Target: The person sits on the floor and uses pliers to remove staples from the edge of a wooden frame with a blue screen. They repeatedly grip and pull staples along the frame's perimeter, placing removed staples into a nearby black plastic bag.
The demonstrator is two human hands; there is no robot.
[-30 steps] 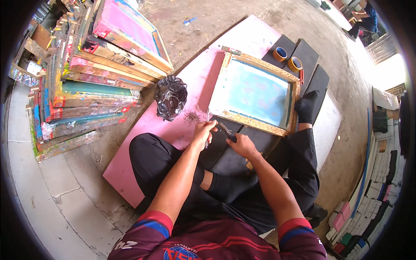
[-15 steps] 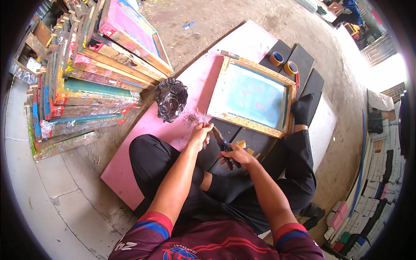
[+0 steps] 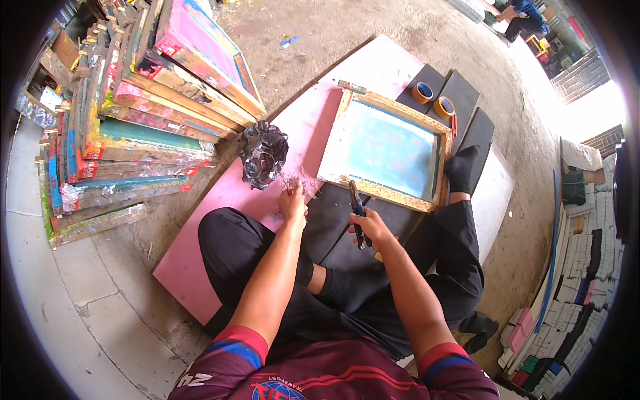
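Observation:
My right hand (image 3: 371,227) grips a pair of dark pliers (image 3: 357,203), jaws pointing away from me, near the front edge of a wooden screen-printing frame (image 3: 373,185). Its mesh is pale blue and it lies flat. My left hand (image 3: 294,205) is closed at the pink board, its fingertips beside a small heap of thin bits (image 3: 292,181). What those fingers hold is too small to make out. Just beyond stands a crumpled black plastic bag (image 3: 262,155), its mouth open.
Two tape rolls (image 3: 422,93) (image 3: 444,107) sit on dark boards behind the frame, near a red pen-like item (image 3: 454,125). Used screen frames (image 3: 133,150) are stacked at the left. Under everything lies a pink board (image 3: 193,283). Another person (image 3: 523,20) is at the far right.
My left hand has moved left, from near the frame's corner to the heap of bits. My right hand has shifted slightly right and away from me, the pliers now more upright in view.

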